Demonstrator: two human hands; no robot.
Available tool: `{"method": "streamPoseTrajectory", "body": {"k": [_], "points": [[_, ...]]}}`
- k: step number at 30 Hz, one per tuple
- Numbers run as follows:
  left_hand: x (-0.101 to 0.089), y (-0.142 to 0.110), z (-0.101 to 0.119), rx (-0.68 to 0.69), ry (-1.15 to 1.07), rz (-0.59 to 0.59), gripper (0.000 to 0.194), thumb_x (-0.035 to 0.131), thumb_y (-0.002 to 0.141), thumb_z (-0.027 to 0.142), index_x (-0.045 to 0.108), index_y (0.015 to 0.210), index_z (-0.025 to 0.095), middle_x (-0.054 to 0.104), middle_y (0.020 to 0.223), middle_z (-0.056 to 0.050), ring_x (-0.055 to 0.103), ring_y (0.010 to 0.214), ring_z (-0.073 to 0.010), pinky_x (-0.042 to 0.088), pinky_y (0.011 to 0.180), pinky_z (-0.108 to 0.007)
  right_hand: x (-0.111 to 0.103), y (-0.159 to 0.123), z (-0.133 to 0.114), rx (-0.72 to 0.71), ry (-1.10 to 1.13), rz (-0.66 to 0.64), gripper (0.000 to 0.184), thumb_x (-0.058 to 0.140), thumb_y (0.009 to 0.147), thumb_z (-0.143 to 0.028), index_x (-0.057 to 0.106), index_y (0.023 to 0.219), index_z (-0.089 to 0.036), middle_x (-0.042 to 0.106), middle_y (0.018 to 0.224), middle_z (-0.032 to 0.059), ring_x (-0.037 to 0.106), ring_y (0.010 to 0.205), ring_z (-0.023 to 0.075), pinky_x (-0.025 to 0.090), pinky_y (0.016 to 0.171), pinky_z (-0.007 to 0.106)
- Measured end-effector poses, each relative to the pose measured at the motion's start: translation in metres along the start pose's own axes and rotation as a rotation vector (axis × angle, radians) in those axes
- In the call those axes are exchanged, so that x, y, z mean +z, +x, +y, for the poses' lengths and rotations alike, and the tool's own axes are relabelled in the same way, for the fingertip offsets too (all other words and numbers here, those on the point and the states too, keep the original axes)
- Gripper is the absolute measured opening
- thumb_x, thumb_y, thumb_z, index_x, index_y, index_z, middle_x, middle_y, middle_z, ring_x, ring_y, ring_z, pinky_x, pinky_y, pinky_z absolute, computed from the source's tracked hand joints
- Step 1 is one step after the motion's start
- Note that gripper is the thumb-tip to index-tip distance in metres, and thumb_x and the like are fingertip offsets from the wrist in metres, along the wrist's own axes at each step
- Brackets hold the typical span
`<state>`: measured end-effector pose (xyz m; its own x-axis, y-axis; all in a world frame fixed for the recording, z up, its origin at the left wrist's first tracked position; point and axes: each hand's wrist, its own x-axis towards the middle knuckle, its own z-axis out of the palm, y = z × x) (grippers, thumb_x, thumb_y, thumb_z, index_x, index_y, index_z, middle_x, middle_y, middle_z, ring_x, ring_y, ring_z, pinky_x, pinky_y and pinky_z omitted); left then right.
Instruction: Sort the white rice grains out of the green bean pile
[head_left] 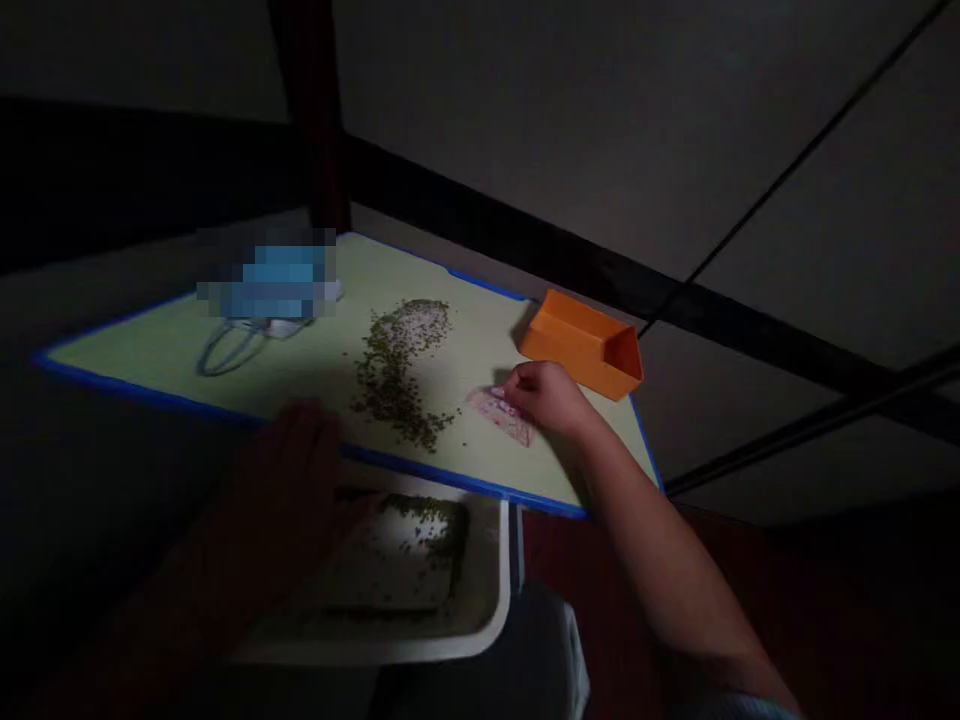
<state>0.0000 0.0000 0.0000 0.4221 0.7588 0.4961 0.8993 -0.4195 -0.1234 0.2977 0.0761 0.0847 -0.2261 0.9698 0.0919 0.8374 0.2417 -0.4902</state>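
My right hand rests over the right part of a pale yellow board with a blue rim. Its fingers pinch a flat, see-through plastic piece with pink markings, slanted against the board. To its left is a loose spread of small greenish-brown grains, with a paler patch at the far end. My left hand is in deep shadow at the board's near edge, its fingers stretched out over the rim and apparently holding nothing. Below that edge stands a white tub with similar grains inside.
An orange open box stands at the board's right back edge. A blue, blurred-out object with a looped cord lies at the left back. Dark walls or panels rise behind the board. A reddish floor shows below.
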Motion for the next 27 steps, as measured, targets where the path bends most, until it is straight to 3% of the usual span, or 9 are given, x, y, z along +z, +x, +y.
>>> {"method": "streamPoseTrajectory", "body": {"k": [9,14,17,21,27], "points": [[0.004,0.004,-0.001,-0.023,-0.002,-0.052,0.084,0.036,0.076,0.061,0.033,0.129,-0.004,0.038,0.134,-0.031,0.033,0.130,-0.0432,0.030,0.108,-0.051,-0.011,0.004,0.009,0.158,-0.245,0.121,0.025,0.060,0.078,-0.038,0.065,0.069,-0.015,0.061,0.060,0.0033,0.045,0.052,0.0104,0.024,0.049,0.024],[0.005,0.003,-0.002,-0.015,-0.012,-0.019,0.084,0.035,0.076,0.060,0.032,0.130,-0.004,0.038,0.134,-0.031,0.033,0.131,-0.0431,0.031,0.107,-0.051,-0.020,0.003,0.014,0.268,-0.314,0.211,0.024,0.060,0.076,-0.036,0.064,0.067,-0.015,0.061,0.063,0.0055,0.045,0.054,0.0116,0.024,0.049,0.025],[0.004,0.003,-0.002,-0.016,-0.005,-0.027,0.083,0.036,0.076,0.060,0.035,0.128,-0.004,0.039,0.133,-0.032,0.034,0.129,-0.0435,0.032,0.106,-0.052,-0.018,0.004,0.017,0.220,-0.139,0.233,0.023,0.058,0.076,-0.034,0.062,0.066,-0.014,0.059,0.060,0.0034,0.044,0.052,0.0102,0.026,0.049,0.024],[0.003,0.004,-0.001,-0.023,0.007,-0.028,0.082,0.037,0.076,0.059,0.036,0.127,-0.005,0.040,0.132,-0.032,0.036,0.128,-0.0436,0.034,0.105,-0.052,-0.006,0.006,0.016,0.070,0.227,0.127,0.026,0.058,0.075,-0.038,0.060,0.068,-0.013,0.054,0.057,-0.0010,0.041,0.050,0.0081,0.029,0.049,0.021],[-0.001,0.006,0.000,-0.013,0.006,-0.026,0.080,0.038,0.075,0.058,0.039,0.125,-0.005,0.043,0.129,-0.032,0.039,0.126,-0.0433,0.035,0.104,-0.052,0.009,0.007,0.005,-0.023,0.320,0.025,0.028,0.060,0.075,-0.039,0.062,0.070,-0.011,0.052,0.054,-0.0014,0.039,0.048,0.0071,0.028,0.047,0.021]]}}
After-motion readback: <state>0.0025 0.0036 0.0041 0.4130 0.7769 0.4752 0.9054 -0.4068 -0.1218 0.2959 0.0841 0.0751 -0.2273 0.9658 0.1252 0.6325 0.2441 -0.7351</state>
